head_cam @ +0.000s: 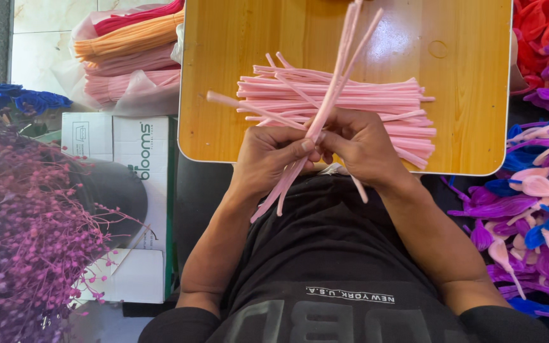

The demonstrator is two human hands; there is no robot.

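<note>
Both hands meet at the near edge of the wooden table (223,76). Left hand (268,159) and right hand (360,146) each clench a bundle of pink chenille stems (335,82), angled upward over the loose stem pile (351,105).

Craft workshop: heaped pipe cleaners (344,105), dried flowers (20,228)

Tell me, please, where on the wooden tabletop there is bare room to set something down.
The rounded wooden tabletop is bare along its right side, between the pile of pink fuzzy stems and the right edge, and along its left side beside the pile. The far strip is mostly free too. The near middle is crowded: the left hand and right hand hold a bundle of stems there.
</note>
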